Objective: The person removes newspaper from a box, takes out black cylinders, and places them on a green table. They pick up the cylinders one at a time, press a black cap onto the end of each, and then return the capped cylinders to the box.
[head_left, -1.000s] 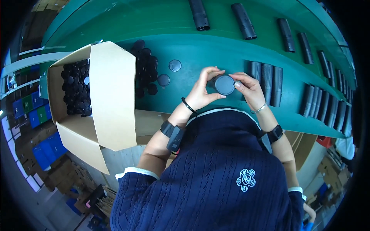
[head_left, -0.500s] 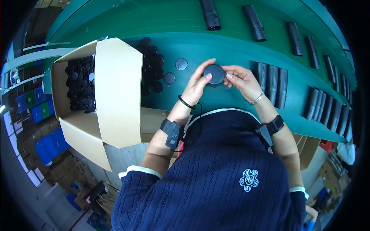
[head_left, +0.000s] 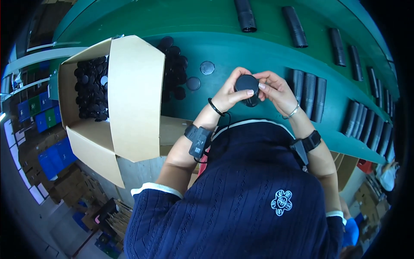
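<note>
Between my two hands, over the green table, is a black tube [head_left: 252, 100] seen nearly end-on, with a round black cap [head_left: 247, 83] on the end facing up. My left hand [head_left: 233, 91] is closed around its left side, the thumb lying across the cap's near edge. The fingers of my right hand [head_left: 278, 94] pinch the right side of the rim. Left of my hands, two loose round caps [head_left: 207, 67] lie on the table, near a heap of black caps [head_left: 176, 67]. To the right, three black tubes [head_left: 308, 93] with perforated sides lie side by side.
An open cardboard box [head_left: 133, 99] at the left holds many black caps [head_left: 91, 86]. Along the far green strip lie several spaced black tubes [head_left: 294, 26]. Another row of tubes [head_left: 366, 123] lies at the far right. A cable runs from my left wrist area.
My hands and the capped tube have moved slightly right and nearer to me. The tube has tilted, so more of its side shows below the cap. My left thumb has slid toward the near edge.
</note>
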A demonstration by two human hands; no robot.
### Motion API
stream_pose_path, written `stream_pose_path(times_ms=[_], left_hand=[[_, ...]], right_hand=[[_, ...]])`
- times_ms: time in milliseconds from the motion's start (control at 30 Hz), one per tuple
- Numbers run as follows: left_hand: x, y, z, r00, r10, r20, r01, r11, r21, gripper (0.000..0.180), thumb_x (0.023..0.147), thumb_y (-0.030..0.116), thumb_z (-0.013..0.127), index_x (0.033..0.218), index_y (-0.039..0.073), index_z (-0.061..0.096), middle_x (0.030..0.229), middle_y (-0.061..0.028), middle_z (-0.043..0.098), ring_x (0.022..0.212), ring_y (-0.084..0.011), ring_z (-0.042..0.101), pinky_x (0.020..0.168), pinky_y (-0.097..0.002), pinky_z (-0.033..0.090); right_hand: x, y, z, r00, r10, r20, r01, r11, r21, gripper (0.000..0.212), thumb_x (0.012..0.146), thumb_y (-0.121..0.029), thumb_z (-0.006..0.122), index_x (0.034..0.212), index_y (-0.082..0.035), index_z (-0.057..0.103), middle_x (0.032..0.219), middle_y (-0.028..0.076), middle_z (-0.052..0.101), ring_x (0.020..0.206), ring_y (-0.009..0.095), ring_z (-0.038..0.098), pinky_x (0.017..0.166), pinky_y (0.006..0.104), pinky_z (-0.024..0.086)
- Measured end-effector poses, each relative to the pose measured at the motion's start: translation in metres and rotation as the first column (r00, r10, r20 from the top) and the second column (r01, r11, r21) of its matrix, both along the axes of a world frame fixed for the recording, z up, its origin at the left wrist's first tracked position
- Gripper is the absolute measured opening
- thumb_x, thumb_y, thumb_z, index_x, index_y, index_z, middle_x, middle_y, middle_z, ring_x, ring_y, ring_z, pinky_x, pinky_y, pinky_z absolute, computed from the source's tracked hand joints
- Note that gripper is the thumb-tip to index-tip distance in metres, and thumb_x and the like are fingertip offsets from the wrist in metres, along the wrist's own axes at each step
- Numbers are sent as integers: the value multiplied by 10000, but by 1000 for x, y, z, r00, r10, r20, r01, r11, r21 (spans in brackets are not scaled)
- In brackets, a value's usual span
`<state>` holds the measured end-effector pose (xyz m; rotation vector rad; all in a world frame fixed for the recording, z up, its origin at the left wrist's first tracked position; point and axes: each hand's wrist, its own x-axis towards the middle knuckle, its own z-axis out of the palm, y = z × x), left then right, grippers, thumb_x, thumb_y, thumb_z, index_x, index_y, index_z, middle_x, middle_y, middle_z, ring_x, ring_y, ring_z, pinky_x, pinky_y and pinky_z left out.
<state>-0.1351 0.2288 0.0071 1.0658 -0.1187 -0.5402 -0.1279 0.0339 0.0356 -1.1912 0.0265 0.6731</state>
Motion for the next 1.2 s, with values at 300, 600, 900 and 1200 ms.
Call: stream_pose_path(times_ms=[300, 600, 900, 1200], left_hand=[[11, -28, -23, 995, 20, 101, -40, 978, 204, 779, 715, 117, 785, 1330, 24, 315, 1198, -89, 489, 1158, -185, 457, 990, -338, 368], [134, 16, -26, 860, 506, 68, -483, 765, 426, 423, 789, 173, 732, 1087, 10, 481, 972, -103, 567, 838, -213, 569, 760, -389, 490], [305, 86, -101, 907, 337, 252, -357, 298, 885, 628, 667, 371, 803, 1036, -98, 606, 931, -144, 656, 737, -238, 631, 663, -377, 521], [358, 141, -110, 948, 80, 308, -283, -229, 931, 691, 676, 413, 783, 1096, -96, 580, 1002, -227, 647, 898, -370, 631, 801, -439, 522]], right_hand=[[4, -24, 6, 987, -64, 147, 79, 992, -97, 520, 910, -202, 592, 1384, -87, 411, 920, -9, 533, 783, 86, 569, 704, 232, 487], [-43, -102, -27, 938, -151, 314, 231, 944, -237, 322, 876, -219, 650, 1161, -78, 601, 827, -42, 564, 655, 28, 493, 514, 215, 420], [-125, -155, -13, 856, -466, 224, 504, 848, -165, 306, 887, -208, 636, 1161, -76, 602, 823, -51, 551, 759, 36, 491, 684, 214, 422], [-200, -168, -29, 740, -668, 82, 671, 723, -167, 322, 883, -230, 644, 1157, -67, 605, 845, -38, 572, 802, 45, 530, 758, 219, 443]])
